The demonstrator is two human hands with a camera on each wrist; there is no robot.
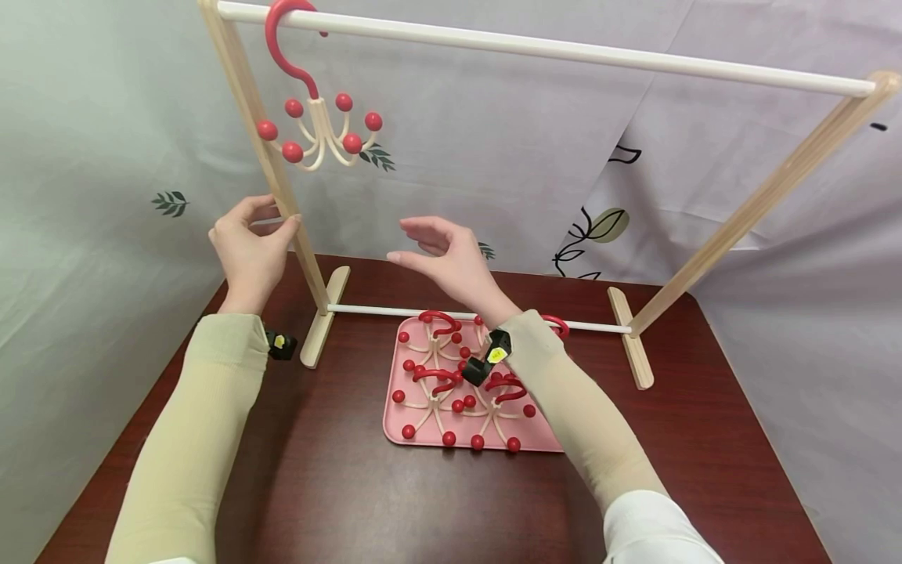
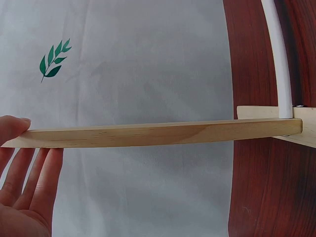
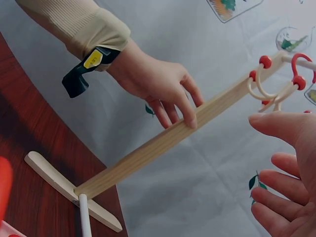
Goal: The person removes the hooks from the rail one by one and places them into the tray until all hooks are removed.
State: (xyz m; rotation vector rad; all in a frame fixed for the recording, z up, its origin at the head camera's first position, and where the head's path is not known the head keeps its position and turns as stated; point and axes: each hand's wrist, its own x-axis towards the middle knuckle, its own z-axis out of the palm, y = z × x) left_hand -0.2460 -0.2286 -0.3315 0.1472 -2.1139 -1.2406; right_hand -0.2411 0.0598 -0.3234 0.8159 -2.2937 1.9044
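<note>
My left hand (image 1: 271, 223) grips the left wooden post (image 1: 283, 200) of a clothes-style rack, thumb on one side and fingers on the other; the left wrist view shows the thumb (image 2: 15, 126) on the post (image 2: 163, 133). In the right wrist view the left hand (image 3: 163, 94) curls its fingers over the post (image 3: 148, 153). My right hand (image 1: 423, 243) hovers open in the air just right of the post, holding nothing, and its fingers (image 3: 286, 168) are spread. A red-hooked hanger (image 1: 313, 117) with cream arms and red ball tips hangs on the white top rail (image 1: 564, 51).
A pink tray (image 1: 391, 415) with several more red-and-cream hangers (image 1: 451, 384) lies on the dark red table (image 1: 338, 486) under my right forearm. The rack's lower white rail (image 1: 395, 312) and right post (image 1: 761, 196) span the table's back. Printed cloth hangs behind.
</note>
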